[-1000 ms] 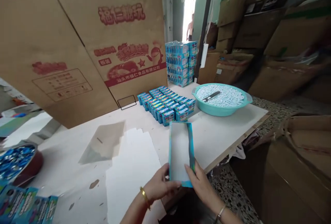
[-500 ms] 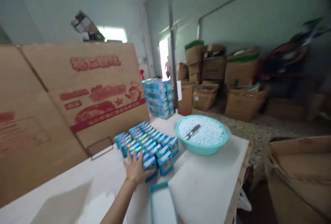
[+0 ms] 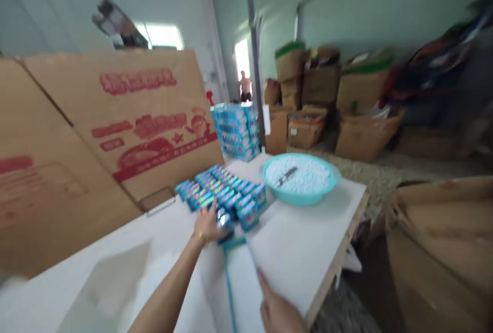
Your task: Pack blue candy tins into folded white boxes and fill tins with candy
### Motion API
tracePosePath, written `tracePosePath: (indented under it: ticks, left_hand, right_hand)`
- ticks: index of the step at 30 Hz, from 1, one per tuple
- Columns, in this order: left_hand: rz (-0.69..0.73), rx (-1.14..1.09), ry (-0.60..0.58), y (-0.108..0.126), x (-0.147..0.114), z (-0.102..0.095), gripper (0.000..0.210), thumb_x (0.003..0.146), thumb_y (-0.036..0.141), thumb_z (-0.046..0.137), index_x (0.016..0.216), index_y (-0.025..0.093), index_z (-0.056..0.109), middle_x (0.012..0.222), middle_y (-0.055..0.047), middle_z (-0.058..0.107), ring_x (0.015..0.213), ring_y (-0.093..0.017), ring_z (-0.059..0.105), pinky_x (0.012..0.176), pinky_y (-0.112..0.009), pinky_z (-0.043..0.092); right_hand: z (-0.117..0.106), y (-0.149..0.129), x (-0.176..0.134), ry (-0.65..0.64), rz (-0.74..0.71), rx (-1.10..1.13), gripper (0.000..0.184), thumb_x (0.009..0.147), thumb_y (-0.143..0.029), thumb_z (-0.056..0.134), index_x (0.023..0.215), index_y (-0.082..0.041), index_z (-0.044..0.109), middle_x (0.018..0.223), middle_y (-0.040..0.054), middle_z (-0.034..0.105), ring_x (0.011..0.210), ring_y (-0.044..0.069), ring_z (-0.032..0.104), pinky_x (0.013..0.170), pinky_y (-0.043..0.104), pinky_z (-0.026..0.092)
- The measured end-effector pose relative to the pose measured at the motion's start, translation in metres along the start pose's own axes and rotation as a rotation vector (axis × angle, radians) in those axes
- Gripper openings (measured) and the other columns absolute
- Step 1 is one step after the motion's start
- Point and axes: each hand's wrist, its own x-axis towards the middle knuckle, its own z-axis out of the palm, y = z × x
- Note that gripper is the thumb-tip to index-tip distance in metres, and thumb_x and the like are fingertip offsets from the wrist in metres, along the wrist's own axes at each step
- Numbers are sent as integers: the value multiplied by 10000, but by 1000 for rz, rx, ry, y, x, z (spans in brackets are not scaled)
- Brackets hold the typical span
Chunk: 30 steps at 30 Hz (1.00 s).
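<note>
One tray (image 3: 243, 287), one basin (image 3: 298, 198) of seemingly white pieces (image 3: 308, 175)

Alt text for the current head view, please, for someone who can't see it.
A person's left hand is at the near end of rows of small blue boxes on a white table, the right hand against a shallow, open, blue-edged tray. Farther back are a turquoise basin of pale pieces and a large printed carton.

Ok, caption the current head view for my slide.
Left hand at the small blue boxes, right hand at a blue-edged tray, teal basin beyond.
</note>
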Motion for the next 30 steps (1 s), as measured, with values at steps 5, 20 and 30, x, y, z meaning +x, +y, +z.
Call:
tracePosePath:
  ticks: [5, 20, 30]
  left_hand:
    - [7, -402, 236, -25, -44, -4, 1189, 539, 413, 796, 1501, 167, 142, 1295, -148, 438, 1234, -344, 418, 1043, -465, 348]
    - [352, 70, -61, 33, -96, 13, 1038, 538, 434, 770, 1447, 198, 330, 1361, -215, 429, 1224, -411, 416, 991, -554, 343]
    - [15, 6, 52, -35, 62, -7, 1160, 628, 726, 652, 1515, 200, 119, 1589, -173, -7, 1436, -416, -88, 1115, -624, 4]
  right_hand:
    - [12, -1, -12, -192, 61, -156, 618, 889, -111, 346, 1499, -125, 244, 821, 120, 721, 747, 228, 685, 611, 274, 426]
    - [22, -5, -11, -213, 28, -106, 566, 918, -93, 290, 1483, -80, 271, 823, 134, 723, 767, 258, 696, 596, 291, 452]
    - [53, 9, -2, -144, 43, -18, 533, 956, -229, 267, 1480, -149, 319, 736, 90, 734, 658, 271, 707, 558, 316, 502]
